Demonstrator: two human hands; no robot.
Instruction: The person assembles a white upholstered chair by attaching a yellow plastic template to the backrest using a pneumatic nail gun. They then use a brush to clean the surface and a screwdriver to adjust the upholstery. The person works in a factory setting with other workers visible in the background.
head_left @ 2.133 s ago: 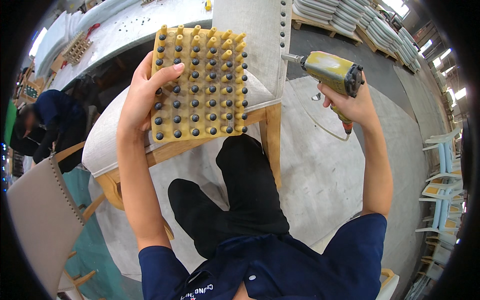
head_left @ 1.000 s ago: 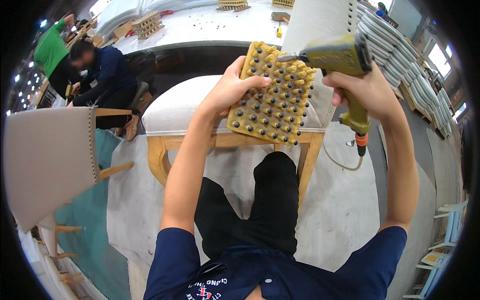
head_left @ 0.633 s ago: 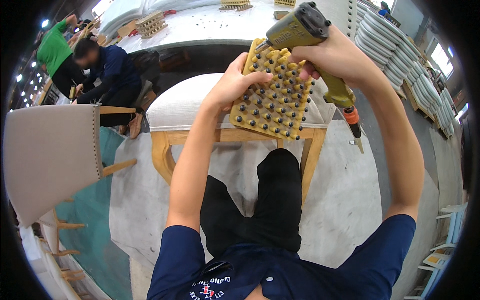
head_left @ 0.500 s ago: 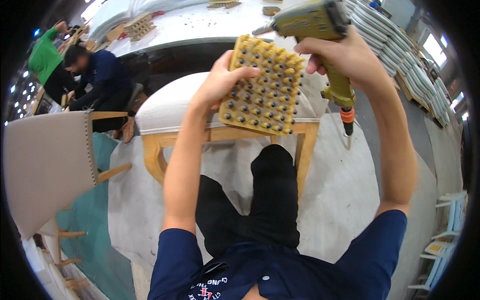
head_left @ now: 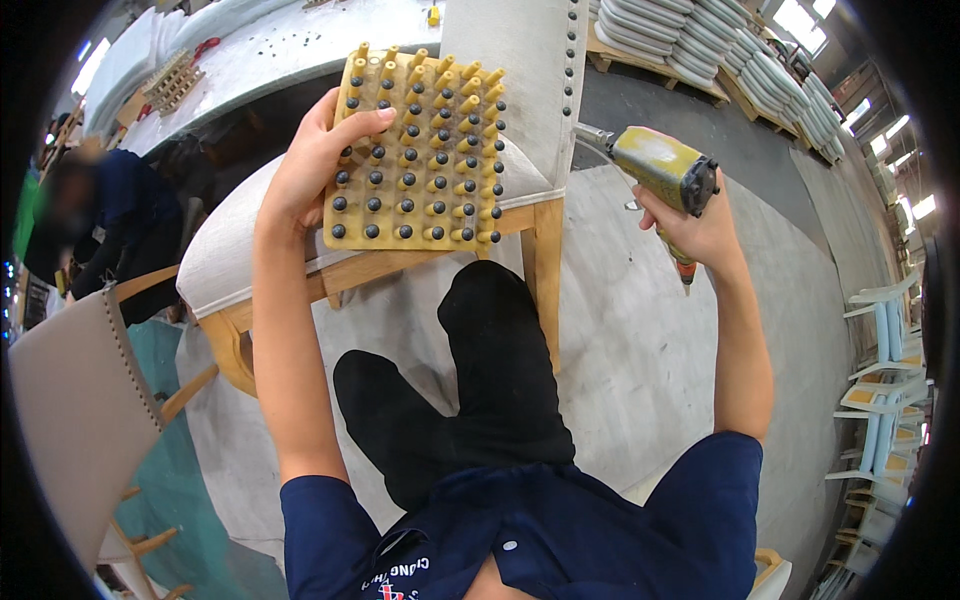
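Observation:
My left hand (head_left: 318, 165) grips the left edge of a yellow pegboard (head_left: 395, 215), its thumb lying over the front. Dark round nail heads cap most pegs; several pegs along the top are bare. My right hand (head_left: 700, 225) is wrapped round the handle of a yellow-green air hammer (head_left: 655, 165), its metal nose pointing left. That nose is close to the edge of a light upholstered chair back (head_left: 505, 65), where dark nails (head_left: 569, 72) run in a row. Whether the nose touches is unclear. The pegboard is in front of the pale chair seat (head_left: 225, 240) with its wooden frame.
Left stands another beige chair (head_left: 85, 385) with a studded edge. Beyond it a person in dark clothing (head_left: 130, 205) bends over. A white-covered table (head_left: 255, 65) lies behind. Stacked pale cushions (head_left: 660, 35) rest on pallets at the far right; white chair frames (head_left: 885, 370) line the right side.
The air hammer has moved from above the pegboard to the right, beside the chair back's nailed edge. The view has swung right, bringing the chair back into sight.

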